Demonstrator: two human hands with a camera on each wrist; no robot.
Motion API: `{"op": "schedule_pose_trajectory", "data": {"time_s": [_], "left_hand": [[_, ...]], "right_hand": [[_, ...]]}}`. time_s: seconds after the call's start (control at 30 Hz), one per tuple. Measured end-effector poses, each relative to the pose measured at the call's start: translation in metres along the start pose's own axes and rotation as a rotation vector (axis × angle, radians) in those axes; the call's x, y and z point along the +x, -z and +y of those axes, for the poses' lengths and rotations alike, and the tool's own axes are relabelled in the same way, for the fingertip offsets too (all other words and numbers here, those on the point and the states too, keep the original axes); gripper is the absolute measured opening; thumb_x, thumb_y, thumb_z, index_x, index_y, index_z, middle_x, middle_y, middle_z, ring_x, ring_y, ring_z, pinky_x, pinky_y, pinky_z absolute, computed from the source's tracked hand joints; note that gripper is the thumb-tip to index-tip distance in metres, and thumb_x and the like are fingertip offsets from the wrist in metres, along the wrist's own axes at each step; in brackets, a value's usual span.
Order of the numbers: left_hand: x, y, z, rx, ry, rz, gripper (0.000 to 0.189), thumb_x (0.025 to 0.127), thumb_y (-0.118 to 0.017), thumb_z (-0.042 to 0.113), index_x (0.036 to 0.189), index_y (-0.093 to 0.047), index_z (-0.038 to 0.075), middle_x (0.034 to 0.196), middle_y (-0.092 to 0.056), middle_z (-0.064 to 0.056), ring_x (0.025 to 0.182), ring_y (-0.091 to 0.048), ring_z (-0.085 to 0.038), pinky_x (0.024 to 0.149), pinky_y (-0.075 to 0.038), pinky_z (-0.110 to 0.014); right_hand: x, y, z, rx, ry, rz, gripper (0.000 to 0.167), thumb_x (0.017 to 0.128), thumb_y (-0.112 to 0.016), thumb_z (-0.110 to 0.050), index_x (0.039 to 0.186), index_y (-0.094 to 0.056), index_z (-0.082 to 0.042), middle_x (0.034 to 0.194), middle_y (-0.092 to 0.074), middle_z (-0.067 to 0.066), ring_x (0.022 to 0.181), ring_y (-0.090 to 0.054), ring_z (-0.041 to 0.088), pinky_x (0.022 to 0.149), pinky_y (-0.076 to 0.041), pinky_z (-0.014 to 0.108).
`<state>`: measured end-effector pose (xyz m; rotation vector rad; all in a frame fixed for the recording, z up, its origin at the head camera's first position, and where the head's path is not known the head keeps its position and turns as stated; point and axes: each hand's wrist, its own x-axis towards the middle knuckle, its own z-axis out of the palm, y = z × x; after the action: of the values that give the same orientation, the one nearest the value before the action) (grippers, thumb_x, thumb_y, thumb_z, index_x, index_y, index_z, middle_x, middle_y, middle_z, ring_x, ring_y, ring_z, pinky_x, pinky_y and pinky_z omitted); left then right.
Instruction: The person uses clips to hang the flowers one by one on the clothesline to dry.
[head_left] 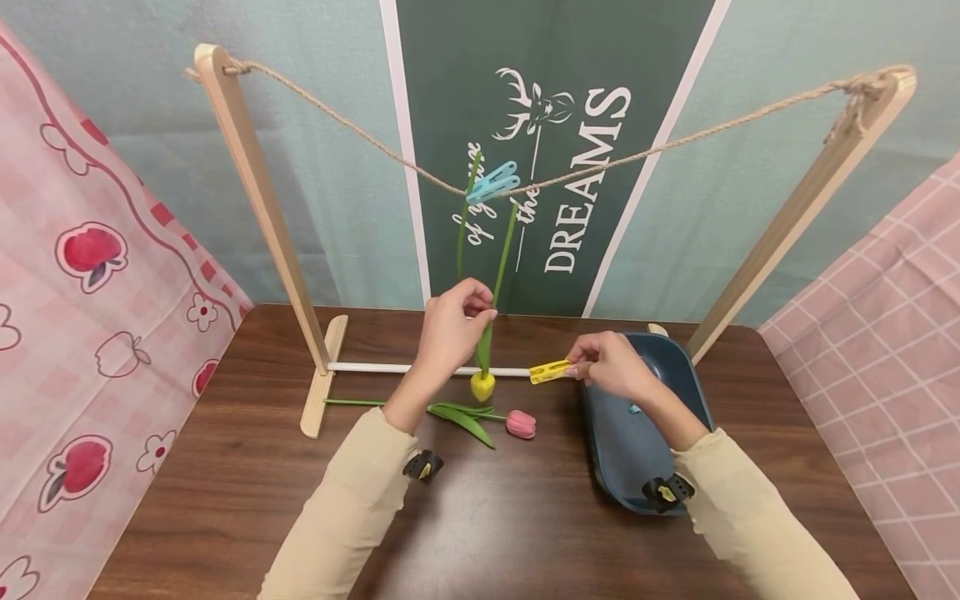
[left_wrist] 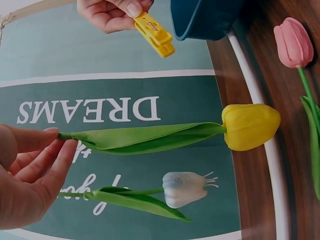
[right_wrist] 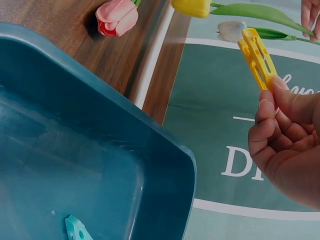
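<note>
My left hand (head_left: 453,327) pinches the green stem of a yellow tulip (left_wrist: 250,126), whose bloom points down. The top of that stem reaches close to the sagging rope (head_left: 352,127). With thumb and fingers my right hand (head_left: 615,367) holds a yellow clothespin (right_wrist: 257,59) by one end, to the right of the tulip. A light blue clothespin (head_left: 493,183) sits on the rope beside the stem of a white tulip (left_wrist: 184,190), which hangs bloom down. In the head view my left hand hides that bloom. A pink tulip (head_left: 521,424) lies on the table.
Wooden posts (head_left: 262,208) at both sides carry the rope, with a white rod (head_left: 367,367) low between them. At the right stands a dark blue bin (right_wrist: 90,75) holding a teal clothespin (right_wrist: 76,229). A printed curtain (head_left: 555,208) hangs behind the wooden table (head_left: 525,533).
</note>
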<state>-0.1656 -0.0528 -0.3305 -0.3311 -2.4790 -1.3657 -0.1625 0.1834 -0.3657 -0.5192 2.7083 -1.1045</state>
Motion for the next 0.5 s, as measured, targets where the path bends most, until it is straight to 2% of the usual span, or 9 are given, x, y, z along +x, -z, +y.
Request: {"op": "schedule_pose_trajectory", "data": {"time_s": [0.5], "left_hand": [[0.020, -0.005, 0.016, 0.025, -0.001, -0.004, 0.009, 0.081, -0.067, 0.004, 0.086, -0.061, 0.005, 0.078, -0.066, -0.005, 0.072, -0.061, -0.015, 0.067, -0.047, -0.026]], "right_hand": [[-0.001, 0.000, 0.002, 0.005, 0.008, -0.004, 0.005, 0.077, -0.066, 0.006, 0.077, -0.064, 0.001, 0.064, -0.058, 0.004, 0.052, -0.053, 0.021, 0.049, -0.046, 0.029]]}}
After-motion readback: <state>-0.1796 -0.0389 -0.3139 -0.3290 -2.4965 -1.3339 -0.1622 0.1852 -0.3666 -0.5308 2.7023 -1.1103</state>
